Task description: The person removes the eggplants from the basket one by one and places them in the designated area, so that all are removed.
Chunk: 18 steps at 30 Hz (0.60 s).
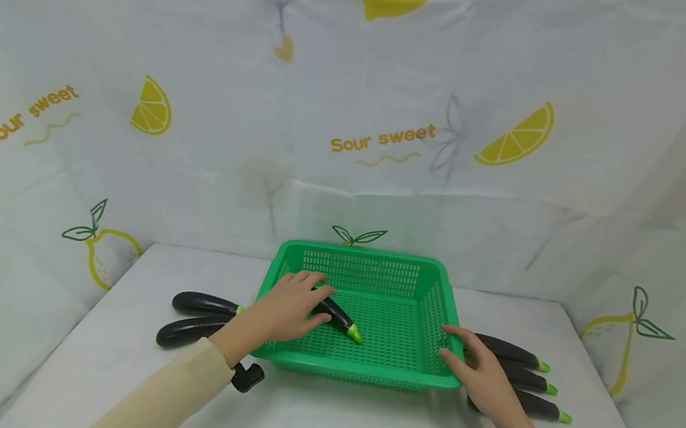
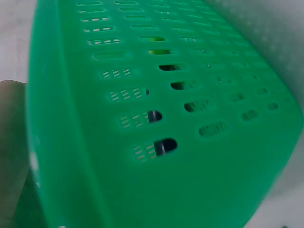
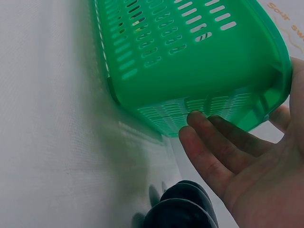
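Note:
A green slotted plastic basket (image 1: 359,368) stands between the hands. My left hand (image 1: 290,308) reaches over its left side and grips an eggplant (image 1: 337,314) between thumb and fingers. That eggplant's green stem end points toward the front right inside the basket; its other end is hidden by the hand. Dark parts of it show through the slots in the left wrist view. My right hand (image 1: 479,374) grips the basket's right rim, with several fingers (image 3: 213,156) along the outside of the wall in the right wrist view.
Two eggplants (image 1: 189,332) lie on the white table (image 1: 296,424), left of the basket. Three more eggplants (image 1: 531,404) lie at the right, partly behind the right hand. A white printed sheet (image 1: 221,172) hangs behind and at both sides.

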Each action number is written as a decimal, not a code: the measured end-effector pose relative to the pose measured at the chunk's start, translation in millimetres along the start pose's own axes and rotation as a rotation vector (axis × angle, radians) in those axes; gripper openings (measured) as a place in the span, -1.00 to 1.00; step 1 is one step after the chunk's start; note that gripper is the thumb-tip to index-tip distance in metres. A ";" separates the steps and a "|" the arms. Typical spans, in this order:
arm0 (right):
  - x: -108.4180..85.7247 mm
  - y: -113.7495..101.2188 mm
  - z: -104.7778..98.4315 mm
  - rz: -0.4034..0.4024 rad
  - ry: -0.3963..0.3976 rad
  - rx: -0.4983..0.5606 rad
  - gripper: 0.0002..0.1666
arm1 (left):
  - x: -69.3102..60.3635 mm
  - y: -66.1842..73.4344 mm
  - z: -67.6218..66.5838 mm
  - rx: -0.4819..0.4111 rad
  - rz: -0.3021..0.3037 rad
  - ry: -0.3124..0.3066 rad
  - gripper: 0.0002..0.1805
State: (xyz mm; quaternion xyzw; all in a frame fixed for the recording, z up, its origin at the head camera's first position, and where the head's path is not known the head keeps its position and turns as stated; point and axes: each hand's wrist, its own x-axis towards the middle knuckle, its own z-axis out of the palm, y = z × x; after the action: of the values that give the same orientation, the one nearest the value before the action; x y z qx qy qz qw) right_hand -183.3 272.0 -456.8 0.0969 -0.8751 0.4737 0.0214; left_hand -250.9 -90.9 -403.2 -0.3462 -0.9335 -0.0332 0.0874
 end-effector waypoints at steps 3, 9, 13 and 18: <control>-0.3 -1.1 -0.1 -0.003 -0.002 0.002 -0.35 | 4.7 0.7 5.0 -0.004 -0.028 -0.050 -0.47; 0.0 -2.8 0.9 0.002 -0.006 0.008 -0.35 | 10.1 2.7 12.3 -0.012 -0.079 -0.135 -0.39; 0.3 -1.9 1.1 0.004 -0.006 0.004 -0.34 | 13.3 4.8 18.0 -0.020 -0.119 -0.181 -0.36; 0.3 0.0 0.3 -0.006 0.000 0.000 -0.35 | 19.7 8.4 27.9 -0.026 -0.139 -0.214 -0.35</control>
State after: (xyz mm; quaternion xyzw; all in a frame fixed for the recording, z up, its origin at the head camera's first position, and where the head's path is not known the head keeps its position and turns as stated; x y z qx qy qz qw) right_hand -183.6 271.7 -456.9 0.0998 -0.8747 0.4738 0.0228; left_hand -264.0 -68.5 -426.9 -0.2832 -0.9588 -0.0141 -0.0198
